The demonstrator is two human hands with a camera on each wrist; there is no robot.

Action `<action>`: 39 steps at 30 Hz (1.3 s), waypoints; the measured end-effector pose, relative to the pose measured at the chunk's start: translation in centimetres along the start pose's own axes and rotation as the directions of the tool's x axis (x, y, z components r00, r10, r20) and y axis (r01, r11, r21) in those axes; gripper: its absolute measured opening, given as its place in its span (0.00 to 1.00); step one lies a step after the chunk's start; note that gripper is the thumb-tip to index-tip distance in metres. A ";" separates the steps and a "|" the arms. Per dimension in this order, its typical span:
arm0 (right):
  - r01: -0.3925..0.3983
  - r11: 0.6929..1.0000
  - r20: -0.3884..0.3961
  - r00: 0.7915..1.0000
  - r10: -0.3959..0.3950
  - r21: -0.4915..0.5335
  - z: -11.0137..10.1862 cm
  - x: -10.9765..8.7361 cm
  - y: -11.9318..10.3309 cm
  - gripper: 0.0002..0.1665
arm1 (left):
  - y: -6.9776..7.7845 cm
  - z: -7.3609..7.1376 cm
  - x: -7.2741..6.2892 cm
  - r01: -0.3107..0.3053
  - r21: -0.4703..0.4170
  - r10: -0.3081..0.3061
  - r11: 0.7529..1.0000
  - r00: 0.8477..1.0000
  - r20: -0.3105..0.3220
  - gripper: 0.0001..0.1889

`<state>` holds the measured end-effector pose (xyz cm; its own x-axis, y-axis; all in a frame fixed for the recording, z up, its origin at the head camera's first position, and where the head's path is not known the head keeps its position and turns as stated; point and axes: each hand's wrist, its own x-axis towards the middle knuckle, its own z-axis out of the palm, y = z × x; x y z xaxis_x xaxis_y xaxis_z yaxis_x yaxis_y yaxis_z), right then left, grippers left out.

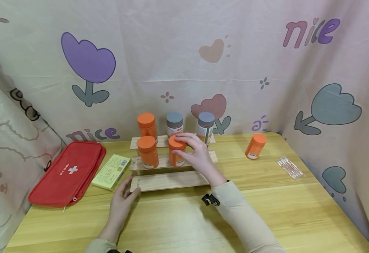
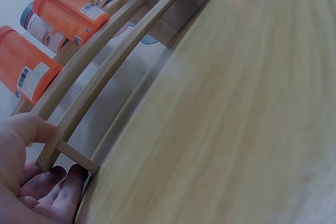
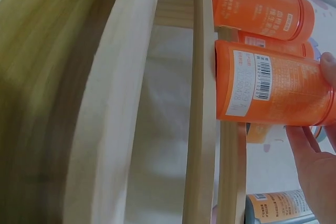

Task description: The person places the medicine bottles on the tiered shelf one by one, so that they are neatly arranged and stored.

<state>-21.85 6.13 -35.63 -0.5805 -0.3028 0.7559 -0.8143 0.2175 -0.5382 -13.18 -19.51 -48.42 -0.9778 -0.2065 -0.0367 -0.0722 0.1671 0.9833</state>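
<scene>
A stepped wooden rack (image 1: 171, 181) stands on the table, its three steps rising toward the curtain. My right hand (image 1: 198, 154) holds an orange bottle (image 1: 176, 160) by its cap end, and the bottle's base is at the middle step. Left of it on that step stands a second orange bottle (image 1: 148, 154). The top step carries another orange bottle (image 1: 146, 121) and two grey-capped bottles (image 1: 174, 120), partly hidden behind the front row. My left hand (image 1: 121, 202) grips the left end of the bottom step, thumb on one side and fingers curled on the other in the left wrist view.
A yellow-green box (image 1: 111, 172) and a red first aid pouch (image 1: 67, 175) lie left of the rack. To the right are one more orange bottle (image 1: 255, 147) and a clear pack of cotton swabs (image 1: 290, 167). A printed curtain (image 1: 159, 52) hangs behind the table.
</scene>
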 end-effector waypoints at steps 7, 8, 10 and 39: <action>-0.026 1.000 0.000 1.000 0.026 -0.002 0.3 -0.1 0.0 0.22 | 0.1 0.2 -0.1 -0.014 -0.007 0.014 1.000 1.000 -0.012 0.34; -0.027 1.000 -0.001 1.000 0.027 -0.003 0.4 -0.1 0.1 0.22 | 0.1 0.2 -0.1 -0.016 -0.006 0.016 1.000 1.000 -0.013 0.34; -0.030 1.000 -0.003 1.000 0.030 0.000 0.7 -0.2 0.9 0.22 | 0.2 0.2 -0.1 -0.020 -0.004 0.020 1.000 1.000 -0.012 0.34; -0.103 0.988 -0.121 0.989 0.089 -0.115 -4.2 -3.4 5.0 0.28 | 0.1 0.2 0.0 0.004 -0.001 -0.004 1.000 1.000 -0.014 0.35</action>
<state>-23.90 12.14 -39.34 -0.6463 -0.1679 0.7444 -0.7445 0.3528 -0.5668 -13.19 -19.28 -48.32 -0.9747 -0.2202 -0.0379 -0.0756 0.1654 0.9833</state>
